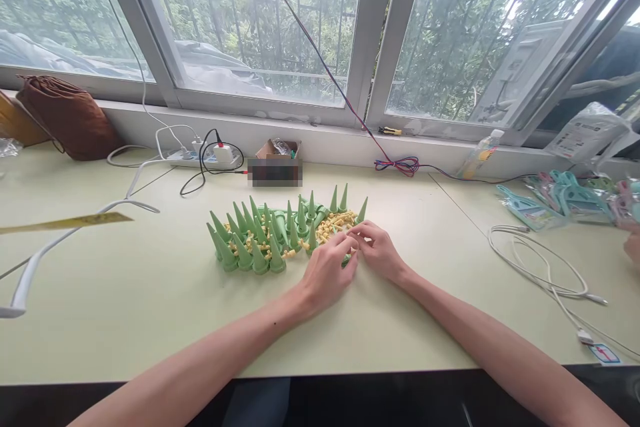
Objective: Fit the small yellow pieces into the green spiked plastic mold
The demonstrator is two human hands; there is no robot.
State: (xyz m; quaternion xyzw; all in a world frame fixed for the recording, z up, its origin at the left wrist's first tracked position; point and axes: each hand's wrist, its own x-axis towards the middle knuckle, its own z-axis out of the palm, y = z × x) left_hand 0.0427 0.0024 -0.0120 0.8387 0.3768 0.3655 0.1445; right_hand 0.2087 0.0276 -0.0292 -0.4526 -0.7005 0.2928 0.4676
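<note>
My left hand (329, 268) is closed around a green plastic spike (345, 260); only a bit of its dark green ribbed part shows between the fingers. My right hand (379, 252) meets it, with thumb and fingers pinched together at the left fingertips. Whatever the right fingers pinch is too small and too covered to make out. Just left of both hands stand several green cone-shaped spikes (243, 255), points up, in a close group. Small yellow plastic valve pieces (334, 223) lie heaped behind the hands, and more are scattered among the cones.
A power strip (183, 159) with cables and a small cardboard box (280, 148) sit by the window. At right are a coiled white cable (545, 287), a plastic bottle (483, 153) and teal plastic tools (580, 200). Another person's hand (633, 243) shows at the right edge.
</note>
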